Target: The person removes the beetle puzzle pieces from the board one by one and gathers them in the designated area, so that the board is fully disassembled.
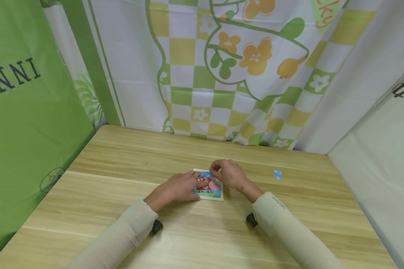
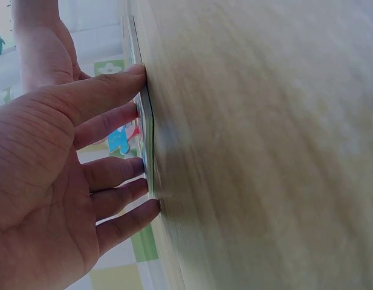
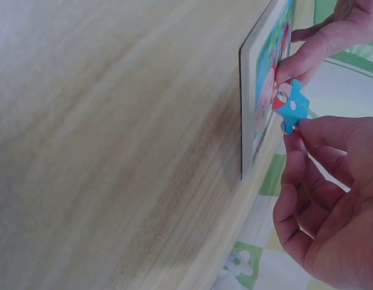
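A small picture puzzle (image 1: 207, 193) in a pale wooden frame lies on the table, showing a red, yellow-spotted bug on green and blue. My left hand (image 1: 183, 186) rests on its left side with fingers spread; in the left wrist view thumb and fingertips reach the frame's edges. Between thumb and forefinger, my right hand (image 3: 331, 199) pinches a blue puzzle piece (image 3: 293, 107) with a bit of red and pink. That piece is tilted up over the puzzle's upper right part, close to the picture.
Another blue puzzle piece (image 1: 277, 174) lies on the wooden table (image 1: 205, 239) to the right of the puzzle. A patterned curtain (image 1: 188, 74) hangs behind the table's far edge. A green cloth (image 1: 27, 123) stands at the left and a white one (image 1: 387, 149) at the right.
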The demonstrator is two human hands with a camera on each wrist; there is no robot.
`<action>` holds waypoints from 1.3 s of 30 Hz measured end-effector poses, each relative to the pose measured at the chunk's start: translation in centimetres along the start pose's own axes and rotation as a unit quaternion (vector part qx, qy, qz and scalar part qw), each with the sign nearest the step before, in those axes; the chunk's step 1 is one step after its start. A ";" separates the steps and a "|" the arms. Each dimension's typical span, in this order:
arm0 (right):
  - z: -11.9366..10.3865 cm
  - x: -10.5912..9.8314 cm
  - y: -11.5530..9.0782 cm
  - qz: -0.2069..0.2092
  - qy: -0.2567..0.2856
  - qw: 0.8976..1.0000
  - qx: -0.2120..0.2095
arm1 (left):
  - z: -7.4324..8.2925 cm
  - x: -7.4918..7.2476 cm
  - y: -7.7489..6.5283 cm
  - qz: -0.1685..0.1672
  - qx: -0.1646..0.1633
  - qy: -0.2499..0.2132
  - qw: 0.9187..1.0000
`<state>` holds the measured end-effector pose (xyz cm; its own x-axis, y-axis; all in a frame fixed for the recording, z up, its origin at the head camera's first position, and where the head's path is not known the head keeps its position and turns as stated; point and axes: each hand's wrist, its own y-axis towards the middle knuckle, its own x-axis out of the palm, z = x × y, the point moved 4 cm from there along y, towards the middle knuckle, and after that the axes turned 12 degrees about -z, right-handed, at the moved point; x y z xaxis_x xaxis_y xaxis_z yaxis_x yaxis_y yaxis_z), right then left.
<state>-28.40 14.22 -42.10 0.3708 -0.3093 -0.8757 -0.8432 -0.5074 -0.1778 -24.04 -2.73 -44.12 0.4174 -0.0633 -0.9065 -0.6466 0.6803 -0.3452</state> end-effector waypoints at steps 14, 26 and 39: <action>2.7 -2.0 -1.8 0.011 0.018 1.000 0.014 | 0.1 0.1 -0.1 0.006 0.002 0.011 1.000; 7.7 -5.1 -3.4 0.004 0.016 1.000 0.024 | 0.1 0.2 -0.2 0.003 0.001 0.010 1.000; 12.1 -6.8 -4.9 -0.021 -0.010 0.999 0.033 | 0.1 0.2 -0.1 0.000 -0.003 0.012 1.000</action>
<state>-31.48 28.52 -40.71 0.3993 -0.2727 -0.8753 -0.8508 -0.4661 -0.2429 -23.83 -2.69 -44.23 0.4025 -0.0800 -0.9119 -0.6508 0.6756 -0.3465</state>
